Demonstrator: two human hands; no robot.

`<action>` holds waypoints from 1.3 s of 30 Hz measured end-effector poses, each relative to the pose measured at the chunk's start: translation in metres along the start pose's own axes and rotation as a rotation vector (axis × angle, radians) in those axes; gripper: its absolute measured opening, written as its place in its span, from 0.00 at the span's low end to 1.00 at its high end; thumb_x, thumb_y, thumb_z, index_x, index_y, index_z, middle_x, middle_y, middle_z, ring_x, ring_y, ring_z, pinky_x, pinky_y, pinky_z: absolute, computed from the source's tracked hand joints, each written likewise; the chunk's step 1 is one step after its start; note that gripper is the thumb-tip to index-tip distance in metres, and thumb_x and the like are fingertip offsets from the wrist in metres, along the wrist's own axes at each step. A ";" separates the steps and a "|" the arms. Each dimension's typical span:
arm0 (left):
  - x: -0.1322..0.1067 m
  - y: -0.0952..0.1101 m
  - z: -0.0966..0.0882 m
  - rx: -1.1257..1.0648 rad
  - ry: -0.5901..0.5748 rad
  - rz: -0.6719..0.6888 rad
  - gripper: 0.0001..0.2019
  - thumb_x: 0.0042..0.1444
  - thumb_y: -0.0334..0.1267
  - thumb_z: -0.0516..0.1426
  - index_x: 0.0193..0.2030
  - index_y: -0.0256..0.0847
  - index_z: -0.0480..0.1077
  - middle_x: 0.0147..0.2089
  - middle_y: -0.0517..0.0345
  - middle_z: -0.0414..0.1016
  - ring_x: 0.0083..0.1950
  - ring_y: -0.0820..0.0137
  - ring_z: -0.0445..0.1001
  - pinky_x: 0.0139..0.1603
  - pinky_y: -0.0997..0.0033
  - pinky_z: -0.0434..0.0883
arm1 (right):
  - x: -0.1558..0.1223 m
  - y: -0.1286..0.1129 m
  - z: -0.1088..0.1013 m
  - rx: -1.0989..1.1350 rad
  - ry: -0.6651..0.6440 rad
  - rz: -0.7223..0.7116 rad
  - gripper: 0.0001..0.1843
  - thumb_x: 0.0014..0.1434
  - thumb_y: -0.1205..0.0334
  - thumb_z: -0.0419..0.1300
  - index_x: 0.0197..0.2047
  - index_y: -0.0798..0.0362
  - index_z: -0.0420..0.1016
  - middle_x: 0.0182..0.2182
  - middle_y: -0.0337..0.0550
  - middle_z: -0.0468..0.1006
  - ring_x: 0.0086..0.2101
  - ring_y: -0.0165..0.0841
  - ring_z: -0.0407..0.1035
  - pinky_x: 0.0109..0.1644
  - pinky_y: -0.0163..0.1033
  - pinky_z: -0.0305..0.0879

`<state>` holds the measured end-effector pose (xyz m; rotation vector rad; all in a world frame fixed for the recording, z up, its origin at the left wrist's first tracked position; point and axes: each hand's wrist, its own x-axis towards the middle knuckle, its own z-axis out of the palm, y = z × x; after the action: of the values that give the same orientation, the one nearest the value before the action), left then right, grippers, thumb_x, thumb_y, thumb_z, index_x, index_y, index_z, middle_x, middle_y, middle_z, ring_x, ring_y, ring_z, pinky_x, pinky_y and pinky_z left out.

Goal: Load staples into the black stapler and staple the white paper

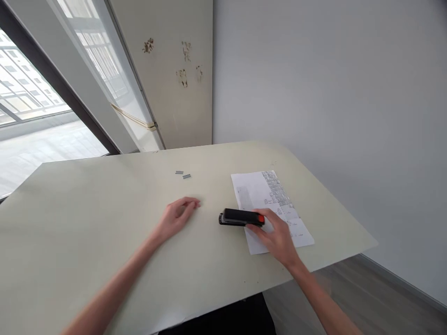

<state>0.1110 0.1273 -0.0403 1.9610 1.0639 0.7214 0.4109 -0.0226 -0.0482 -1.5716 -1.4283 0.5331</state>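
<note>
A black stapler [240, 217] with a red patch at its rear end is held by my right hand [277, 235], thumb on the near side and fingers on the far side. It lies crosswise over the left edge of the printed paper [296, 228], its front end pointing left. My left hand [176, 216] rests on the table to the left of the stapler, thumb and forefinger pinched together. Whatever may be between those fingertips is too small to make out. Beyond it lie two short grey strips of staples, a nearer one [187, 176] and a farther one [179, 172].
The pale table [104, 204] has its right edge near a grey wall [314, 83]. A fridge-like white cabinet [174, 111] with brown stains stands behind the table. On the left is a window [28, 88]. Wooden-looking floor [349, 288] shows below the front edge.
</note>
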 end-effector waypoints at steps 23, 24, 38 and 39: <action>-0.039 -0.033 -0.031 0.278 -0.009 0.073 0.15 0.68 0.53 0.60 0.54 0.49 0.80 0.59 0.51 0.76 0.58 0.56 0.73 0.57 0.58 0.72 | 0.071 -0.019 0.112 0.038 -0.327 -0.069 0.18 0.64 0.48 0.65 0.55 0.44 0.79 0.51 0.44 0.85 0.52 0.44 0.76 0.59 0.51 0.70; -0.038 -0.033 -0.031 0.272 -0.002 0.070 0.15 0.68 0.53 0.60 0.54 0.49 0.80 0.58 0.51 0.77 0.57 0.56 0.74 0.57 0.57 0.72 | 0.071 -0.019 0.111 0.044 -0.337 -0.073 0.19 0.66 0.47 0.64 0.56 0.45 0.79 0.51 0.44 0.84 0.52 0.44 0.76 0.59 0.51 0.70; -0.039 -0.033 -0.018 0.298 0.117 0.122 0.16 0.70 0.53 0.57 0.45 0.45 0.80 0.48 0.52 0.81 0.46 0.60 0.77 0.47 0.62 0.72 | 0.069 -0.008 0.110 0.135 -0.291 -0.004 0.25 0.76 0.41 0.46 0.57 0.46 0.76 0.54 0.47 0.83 0.53 0.42 0.77 0.61 0.49 0.69; -0.039 -0.033 -0.017 0.299 0.118 0.118 0.16 0.70 0.53 0.57 0.44 0.45 0.80 0.48 0.52 0.81 0.46 0.61 0.77 0.46 0.62 0.72 | 0.069 -0.009 0.110 0.139 -0.279 -0.009 0.25 0.76 0.41 0.46 0.57 0.47 0.76 0.53 0.47 0.84 0.53 0.42 0.77 0.60 0.49 0.70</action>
<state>0.0648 0.1114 -0.0629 2.2743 1.1900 0.7860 0.3334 0.0778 -0.0771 -1.4198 -1.5666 0.8552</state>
